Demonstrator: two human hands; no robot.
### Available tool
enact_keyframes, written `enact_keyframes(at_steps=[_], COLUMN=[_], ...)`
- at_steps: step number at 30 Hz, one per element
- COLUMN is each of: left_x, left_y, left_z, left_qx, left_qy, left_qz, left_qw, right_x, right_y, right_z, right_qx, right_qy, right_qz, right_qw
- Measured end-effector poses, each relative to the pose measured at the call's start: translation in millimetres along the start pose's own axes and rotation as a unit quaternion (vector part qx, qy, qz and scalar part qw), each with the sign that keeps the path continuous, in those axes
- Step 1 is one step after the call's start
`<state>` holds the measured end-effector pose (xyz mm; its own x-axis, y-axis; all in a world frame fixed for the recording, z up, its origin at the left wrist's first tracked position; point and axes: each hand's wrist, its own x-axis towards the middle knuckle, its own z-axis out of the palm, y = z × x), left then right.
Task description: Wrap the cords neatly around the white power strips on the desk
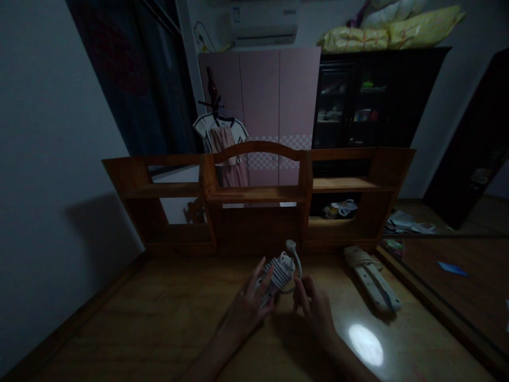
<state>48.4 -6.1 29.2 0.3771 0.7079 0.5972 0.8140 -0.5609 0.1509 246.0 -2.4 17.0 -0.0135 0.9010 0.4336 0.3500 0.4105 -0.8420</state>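
Over the desk [178, 297], my left hand [250, 300] grips a pale power strip [270, 293]. Its cord [280, 271] looks mostly wound around it; my right hand [314, 305] pinches the remaining loose length, its plug [291, 245] free. A second, wrapped strip [366, 285] lies rightward.

This is a room in a home: a pink wardrobe [260, 101], clothes [225, 138] on a stand [212, 85], an air conditioner [264, 25] and a dark cabinet [401, 101] topped with bags [353, 40] show beyond the shelf [258, 194] along the table's [167, 307] far edge.
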Motion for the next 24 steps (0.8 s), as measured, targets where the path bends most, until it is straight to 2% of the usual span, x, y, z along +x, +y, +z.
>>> enact_keyframes(at_steps=[3, 7, 12, 14, 16, 19, 24], left_x=[0, -1, -5, -7, -9, -11, -8], left_y=[-3, -5, -8, -10, -12, -11, -7], left_z=[0.5, 2.1, 0.3, -0.1, 0.6, 2.2, 1.5], left_qx=[-0.025, -0.065, -0.132, -0.132, -0.108, -0.061, -0.035], left_qy=[0.017, 0.020, 0.048, 0.048, 0.041, 0.028, 0.015], left_qz=[-0.003, 0.002, -0.025, -0.002, 0.053, 0.136, 0.159], left_qw=[1.000, 0.998, 0.990, 0.990, 0.992, 0.988, 0.987], right_x=[1, 2, 11, 16, 22, 31, 41], right_y=[-6, -7, 0, 2, 5, 15, 35], right_z=[-4, -8, -16, -21, -25, -30, -37], right_qx=[0.041, 0.038, 0.064, 0.120, 0.205, 0.331, 0.460], right_qy=[0.008, 0.019, 0.081, 0.096, 0.095, 0.104, 0.122], right_qz=[0.005, 0.033, 0.051, 0.059, 0.082, 0.138, 0.195], right_qw=[0.999, 0.999, 0.993, 0.986, 0.971, 0.928, 0.858])
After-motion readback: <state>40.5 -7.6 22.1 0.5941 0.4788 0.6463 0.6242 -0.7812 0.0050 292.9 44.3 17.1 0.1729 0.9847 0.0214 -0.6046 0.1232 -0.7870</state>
